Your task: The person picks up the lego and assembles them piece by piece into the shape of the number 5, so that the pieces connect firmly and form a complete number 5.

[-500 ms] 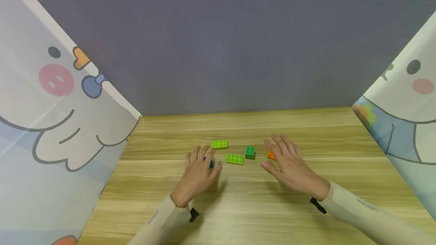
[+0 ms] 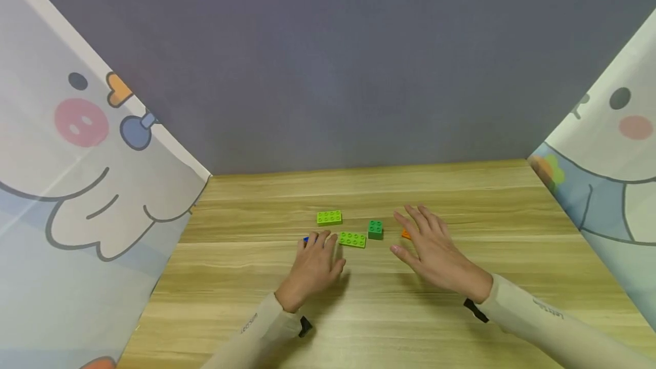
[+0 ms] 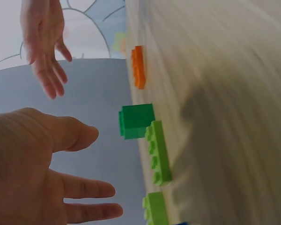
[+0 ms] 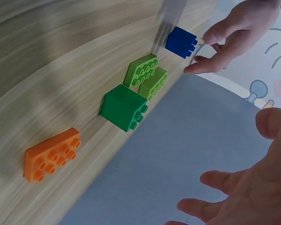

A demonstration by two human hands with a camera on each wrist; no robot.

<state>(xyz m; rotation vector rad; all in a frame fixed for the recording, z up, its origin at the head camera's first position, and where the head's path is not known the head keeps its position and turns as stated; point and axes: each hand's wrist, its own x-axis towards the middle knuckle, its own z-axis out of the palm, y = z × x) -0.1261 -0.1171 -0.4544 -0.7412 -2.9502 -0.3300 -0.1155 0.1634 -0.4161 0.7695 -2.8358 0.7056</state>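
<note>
Above the tabletop my left hand (image 2: 311,269) is spread with bent, loose fingers and holds nothing. It covers most of a blue toy building brick (image 4: 180,43) in the head view; the right wrist view shows that brick whole on the table. Two flat lime green bricks (image 2: 329,218) lie near its fingertips, the closer brick (image 2: 352,240) just to their right. My right hand (image 2: 429,250), fingers extended and empty, hovers over an orange brick (image 4: 52,155) and partly hides it. Between the hands sits a taller dark green brick (image 2: 376,230).
The wood-grain table (image 2: 359,323) ends at a grey upright panel (image 2: 359,73) at the back. Panels printed with cartoon animals stand on the left (image 2: 128,198) and right (image 2: 615,187).
My left hand has shifted right and slightly toward me, now covering more of the blue brick while clearing the far lime green one. My right hand stays nearly where it was. The bricks look unmoved.
</note>
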